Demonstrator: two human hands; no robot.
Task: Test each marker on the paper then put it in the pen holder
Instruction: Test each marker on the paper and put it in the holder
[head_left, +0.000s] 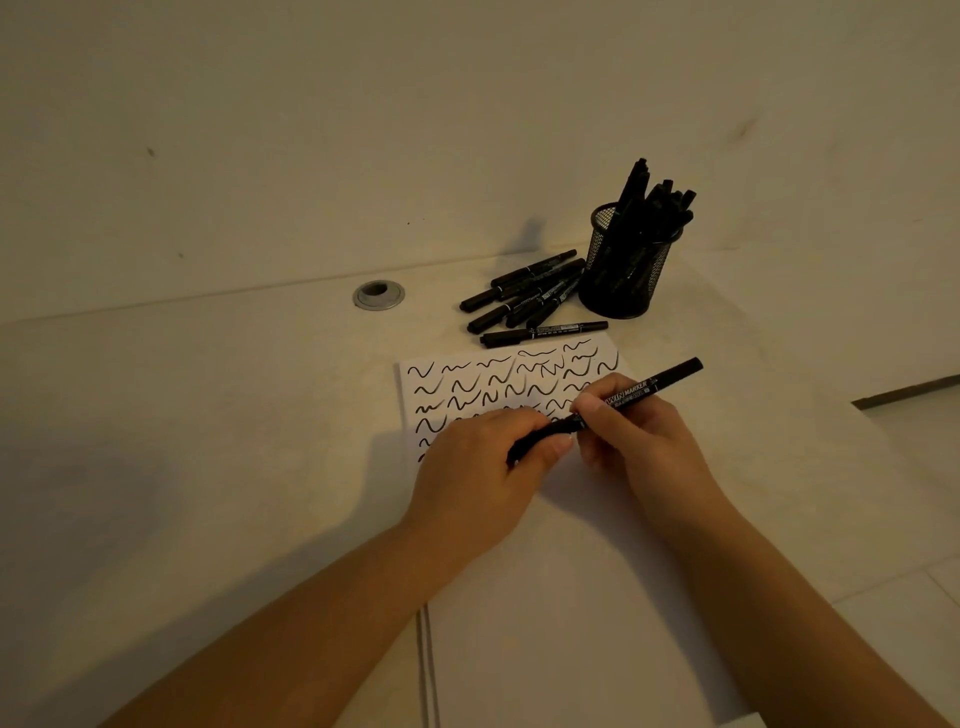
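Both hands hold one black marker (644, 385) above the white paper (571, 571). My right hand (639, 441) grips the marker's barrel, its far end pointing up and right. My left hand (478, 467) pinches the near end, where the cap (535, 441) is. Rows of black squiggles (498, 387) cover the top of the paper. Several loose black markers (530, 299) lie in a pile beyond the paper. Right of them stands a black mesh pen holder (623, 270) with several markers upright in it.
A round metal cable grommet (379, 295) sits in the desk at the back, left of the marker pile. The pale desk ends at a wall behind and at an edge on the right (904, 389), with floor below.
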